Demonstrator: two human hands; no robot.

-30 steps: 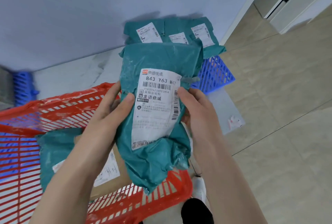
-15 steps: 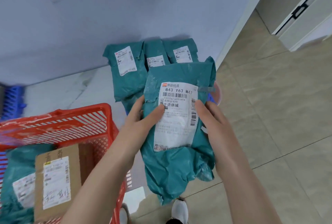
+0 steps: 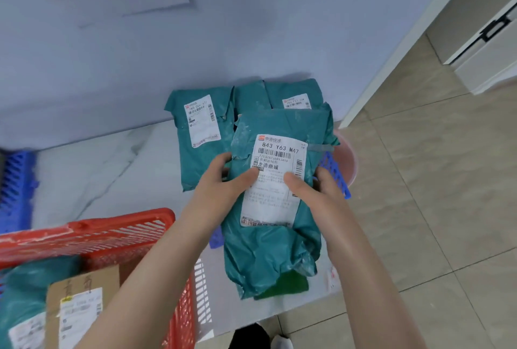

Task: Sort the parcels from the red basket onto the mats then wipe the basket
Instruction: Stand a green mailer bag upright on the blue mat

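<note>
Both hands hold a teal parcel bag (image 3: 274,242) with a white shipping label, out in front of me above the blue mat (image 3: 334,174). My left hand (image 3: 223,183) grips its left edge, thumb on the label. My right hand (image 3: 313,186) grips its right edge. Behind it, several teal parcels (image 3: 201,136) lie on the mat against the wall. The red basket (image 3: 117,231) is at lower left. Inside it are a brown cardboard parcel (image 3: 81,306) and another teal bag (image 3: 25,292).
A second blue mat (image 3: 15,183) lies at the far left by the wall. A pink tub (image 3: 349,164) stands right of the near mat. A green object (image 3: 285,284) shows under the held bag. A white cabinet (image 3: 486,49) stands at the upper right. My shoes (image 3: 257,337) are at the bottom.
Both hands have carried the teal bag out of the basket and rightward toward the parcels on the blue mat. The basket now sits further to the lower left in view.
</note>
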